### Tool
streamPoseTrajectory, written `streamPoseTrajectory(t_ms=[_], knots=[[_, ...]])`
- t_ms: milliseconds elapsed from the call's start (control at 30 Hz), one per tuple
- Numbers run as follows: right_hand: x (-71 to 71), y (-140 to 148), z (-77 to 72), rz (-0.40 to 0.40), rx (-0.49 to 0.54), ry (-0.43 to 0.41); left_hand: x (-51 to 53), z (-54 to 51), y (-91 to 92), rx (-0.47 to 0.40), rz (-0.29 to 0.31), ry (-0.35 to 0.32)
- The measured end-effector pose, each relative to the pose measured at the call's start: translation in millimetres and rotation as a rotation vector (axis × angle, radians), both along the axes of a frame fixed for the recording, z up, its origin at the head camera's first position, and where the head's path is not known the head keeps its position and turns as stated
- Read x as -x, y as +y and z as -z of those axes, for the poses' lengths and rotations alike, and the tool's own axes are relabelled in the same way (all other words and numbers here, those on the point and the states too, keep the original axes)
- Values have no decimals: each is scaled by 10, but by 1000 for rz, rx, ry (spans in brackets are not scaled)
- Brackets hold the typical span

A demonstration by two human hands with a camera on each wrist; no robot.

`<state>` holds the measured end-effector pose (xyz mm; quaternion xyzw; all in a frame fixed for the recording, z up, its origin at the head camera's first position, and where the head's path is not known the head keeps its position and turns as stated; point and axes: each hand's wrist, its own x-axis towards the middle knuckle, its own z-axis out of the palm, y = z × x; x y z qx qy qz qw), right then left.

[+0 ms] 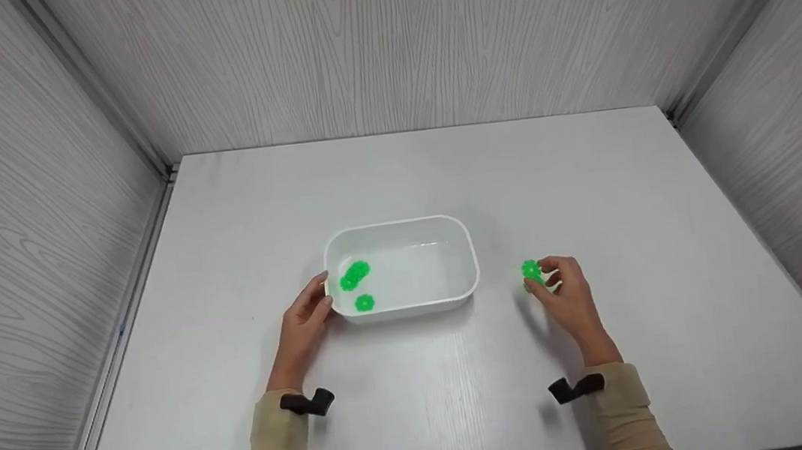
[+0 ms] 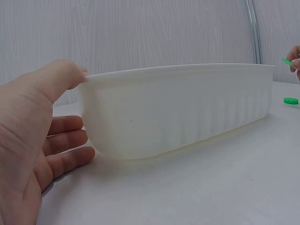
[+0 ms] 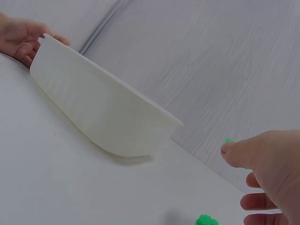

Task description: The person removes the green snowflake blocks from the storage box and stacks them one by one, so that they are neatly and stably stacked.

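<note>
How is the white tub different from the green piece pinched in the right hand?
The tub is white; the green piece is bright green. The tub is much bigger than the piece. The tub stands on the table, while the right hand holds the piece up. Both have a hand on them: the left hand holds the tub.

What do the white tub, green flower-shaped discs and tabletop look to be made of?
White tub: probably plastic with a satin finish, given its thin moulded rim and ribbed wall.
Green flower-shaped discs: likely plastic, from their uniform bright colour; finish too small to judge.
White tabletop: perhaps laminated board, slightly glossy, from its smooth face and soft reflections.
</note>
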<state>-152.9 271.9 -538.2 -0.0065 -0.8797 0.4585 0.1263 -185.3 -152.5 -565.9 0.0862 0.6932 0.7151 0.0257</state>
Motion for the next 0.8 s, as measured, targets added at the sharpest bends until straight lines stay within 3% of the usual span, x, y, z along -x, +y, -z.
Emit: streamPoseTrajectory(t_ms=[167,433,633,800], knots=[[-11,72,36,22,-21,-57,50,127,-19,40,-30,-6],[-21,124,120,39,-51,-156,46,172,-12,58,-39,7],[-2,146,182,41,-109,-194,37,132,-12,12,-19,-13],[9,131,183,50,-158,-249,-16,-4,-1,-22,2,1]])
